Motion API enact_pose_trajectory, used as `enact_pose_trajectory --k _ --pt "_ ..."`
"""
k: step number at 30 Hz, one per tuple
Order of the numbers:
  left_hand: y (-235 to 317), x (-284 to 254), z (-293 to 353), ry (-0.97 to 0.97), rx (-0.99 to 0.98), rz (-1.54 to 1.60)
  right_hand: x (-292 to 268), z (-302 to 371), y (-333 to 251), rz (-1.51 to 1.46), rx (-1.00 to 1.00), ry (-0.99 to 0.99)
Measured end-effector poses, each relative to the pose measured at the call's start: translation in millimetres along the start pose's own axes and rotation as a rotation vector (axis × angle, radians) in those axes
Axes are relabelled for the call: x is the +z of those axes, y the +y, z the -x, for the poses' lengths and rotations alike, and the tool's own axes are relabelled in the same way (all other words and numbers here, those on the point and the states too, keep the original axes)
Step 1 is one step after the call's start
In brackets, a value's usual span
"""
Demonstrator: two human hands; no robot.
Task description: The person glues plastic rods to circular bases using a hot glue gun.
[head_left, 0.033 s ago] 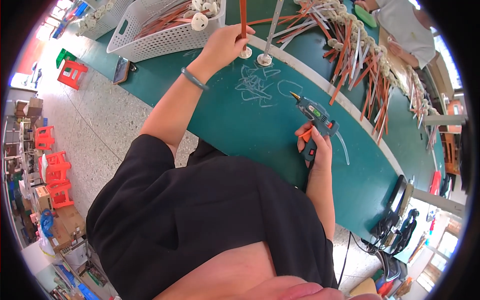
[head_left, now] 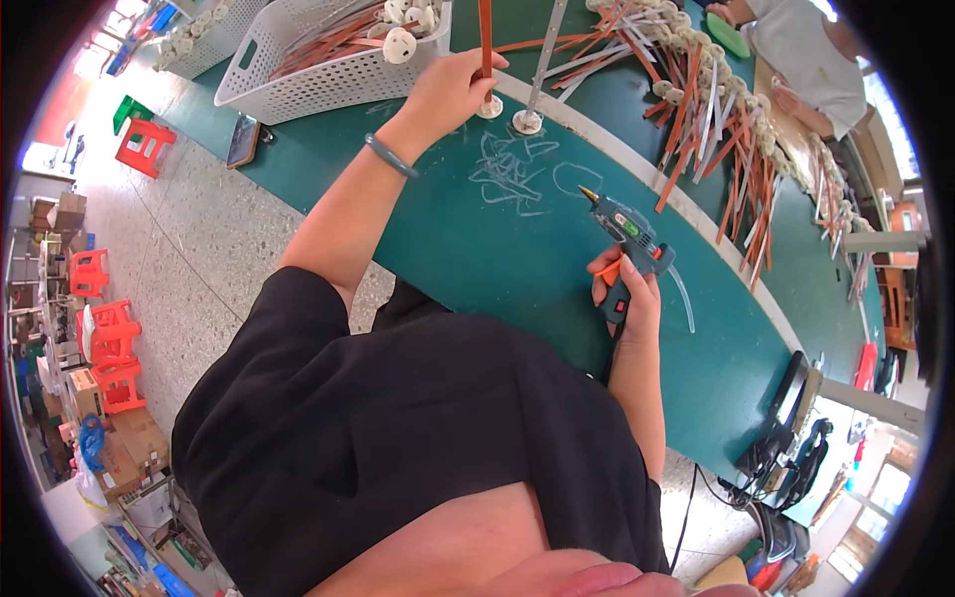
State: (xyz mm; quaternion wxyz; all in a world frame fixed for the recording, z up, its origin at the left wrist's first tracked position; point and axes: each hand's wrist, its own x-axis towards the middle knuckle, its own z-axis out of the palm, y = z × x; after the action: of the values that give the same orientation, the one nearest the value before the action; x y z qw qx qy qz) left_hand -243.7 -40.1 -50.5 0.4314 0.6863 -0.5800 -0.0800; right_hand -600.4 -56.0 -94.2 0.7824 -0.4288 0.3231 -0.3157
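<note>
A brown stick (head_left: 485, 38) rises from a white round base (head_left: 489, 107) on the green table (head_left: 468, 254), pinched in the closed grip of the left hand (head_left: 453, 88), with the right hand (head_left: 637, 298) wrapping its grip around a glue gun (head_left: 630, 231), and a grey stick (head_left: 545, 62) and white basket (head_left: 323, 95) nearby.

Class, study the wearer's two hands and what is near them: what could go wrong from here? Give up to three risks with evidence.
The right hand holds a glue gun with a bare tip; if hot, it might burn skin.
The left hand holds a brown stick upright on a white disc; letting go might make it lean.
A grey stick stands unheld close by; a bump from that hand could topple it.
</note>
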Motion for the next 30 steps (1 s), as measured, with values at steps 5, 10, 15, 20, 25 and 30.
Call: enact_pose_trajectory --k 5,10,15,20,25,30 --pt "-23.1 12.5 -5.7 0.019 -0.01 0.048 1.5 -0.3 0.3 -0.01 -0.011 0.012" --pt "-20.1 14.8 -8.9 -0.012 0.02 0.008 -0.6 -0.7 1.3 0.022 -0.036 -0.033" --pt "-28.8 19.9 -6.8 0.024 0.095 0.051 4.3 2.2 -1.2 0.062 -0.008 -0.013" --pt "-23.5 11.7 2.3 0.098 -0.002 0.114 4.6 4.2 -0.9 0.065 -0.018 -0.021" --pt "27.3 -5.2 38.2 0.09 -0.079 -0.205 3.0 4.0 1.0 0.054 -0.006 -0.004" --pt "24.3 34.8 69.7 -0.177 0.504 -0.166 2.9 -1.1 1.3 0.066 -0.035 -0.066"
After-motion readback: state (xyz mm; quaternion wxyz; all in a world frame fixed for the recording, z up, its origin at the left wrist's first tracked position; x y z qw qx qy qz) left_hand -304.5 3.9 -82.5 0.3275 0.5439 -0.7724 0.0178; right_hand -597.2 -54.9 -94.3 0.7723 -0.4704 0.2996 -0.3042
